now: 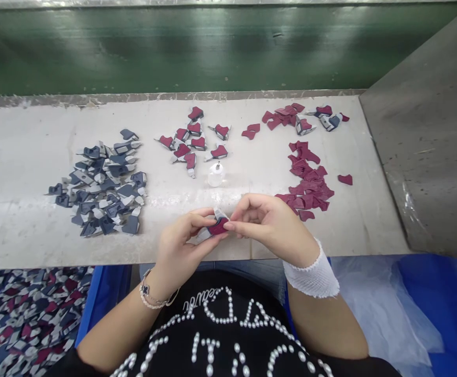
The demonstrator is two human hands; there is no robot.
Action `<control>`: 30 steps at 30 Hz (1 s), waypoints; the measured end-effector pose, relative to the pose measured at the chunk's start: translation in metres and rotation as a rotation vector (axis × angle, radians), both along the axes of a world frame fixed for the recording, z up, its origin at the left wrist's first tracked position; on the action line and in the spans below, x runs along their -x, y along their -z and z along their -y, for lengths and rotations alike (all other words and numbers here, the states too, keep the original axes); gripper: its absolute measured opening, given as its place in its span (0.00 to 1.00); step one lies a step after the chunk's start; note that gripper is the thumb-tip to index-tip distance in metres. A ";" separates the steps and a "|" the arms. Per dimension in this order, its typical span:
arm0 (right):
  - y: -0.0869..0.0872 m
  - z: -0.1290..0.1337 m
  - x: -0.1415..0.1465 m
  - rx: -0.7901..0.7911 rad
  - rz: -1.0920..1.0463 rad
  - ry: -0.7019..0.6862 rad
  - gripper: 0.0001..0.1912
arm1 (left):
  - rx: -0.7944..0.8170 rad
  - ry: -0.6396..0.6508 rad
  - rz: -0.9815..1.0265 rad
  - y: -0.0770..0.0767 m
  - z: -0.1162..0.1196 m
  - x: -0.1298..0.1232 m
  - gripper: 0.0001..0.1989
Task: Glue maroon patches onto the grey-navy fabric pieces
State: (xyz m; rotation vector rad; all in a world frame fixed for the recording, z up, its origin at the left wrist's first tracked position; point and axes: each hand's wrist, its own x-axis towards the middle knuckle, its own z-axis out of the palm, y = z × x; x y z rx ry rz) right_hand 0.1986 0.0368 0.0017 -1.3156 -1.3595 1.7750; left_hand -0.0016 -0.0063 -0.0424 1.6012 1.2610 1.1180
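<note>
A small layered piece (pixel 214 226), probably a shoe-upper part, sits between the two hands just above the near edge of the pale workbench (pixel 28 157). Its grey and navy body carries a burgundy patch (pixel 218 226) at the end toward the right hand. The left hand (pixel 183 246) pinches the piece between thumb and fingers, and the right hand (pixel 269 222) closes on the burgundy end with its fingertips (pixel 230 225). The fingers hide part of the piece, so how the patch lies on it is hard to tell from this view.

A white mesh wrap (pixel 310 272) circles the right wrist, and a beaded bracelet (pixel 153 296) circles the left. A small clear bottle (pixel 215 175) stands on the bench just beyond the hands, beside a loose group of grey pieces with burgundy patches (pixel 192 144). To the left lies a heap of grey and navy pieces (pixel 102 188). To the right, a drift of loose burgundy patches (pixel 307 175) runs close to the right hand, with a further cluster of patches and pieces (pixel 285 115) near the far edge.

Below the bench, a blue crate of mixed pieces (pixel 28 319) sits at the left, and a blue bin lined with clear plastic (pixel 385 314) sits at the right. A green wall (pixel 173 47) rises behind the bench.
</note>
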 end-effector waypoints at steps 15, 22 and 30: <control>-0.004 -0.003 0.001 0.063 -0.208 -0.187 0.09 | -0.015 0.067 0.068 -0.017 0.002 0.004 0.15; -0.014 0.003 0.008 -0.196 0.097 -0.213 0.09 | -0.046 0.028 -0.024 -0.019 0.003 0.006 0.16; -0.020 0.019 0.019 -0.457 0.296 -0.246 0.06 | -0.028 -0.080 0.181 -0.013 0.001 0.002 0.14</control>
